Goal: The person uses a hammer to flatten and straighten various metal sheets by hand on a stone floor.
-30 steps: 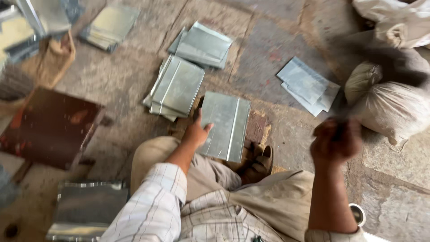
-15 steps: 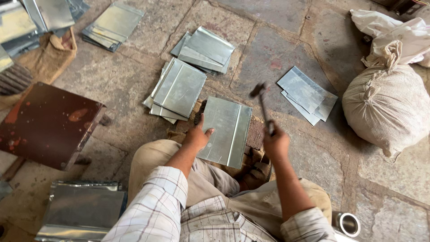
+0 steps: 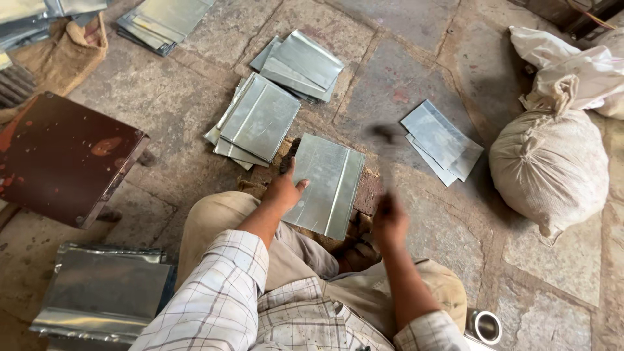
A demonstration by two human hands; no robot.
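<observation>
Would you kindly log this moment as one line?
left hand: pressing flat grey metal sheet | right hand: gripping blurred hammer | stone floor

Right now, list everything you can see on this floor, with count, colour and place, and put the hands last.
metal sheet: one, silver, centre, under the left hand
sheet stacks: about five, silver, spread across the stone floor
folded sheet: one, silver, lower left
stool top: one, dark red, left
sacks: at least two, off-white, right
burlap cloth: one, brown, upper left
metal tube: one, silver, bottom right
hammer: one, dark, blurred, raised over the sheet
left hand: pressing the sheet
right hand: gripping the hammer
</observation>
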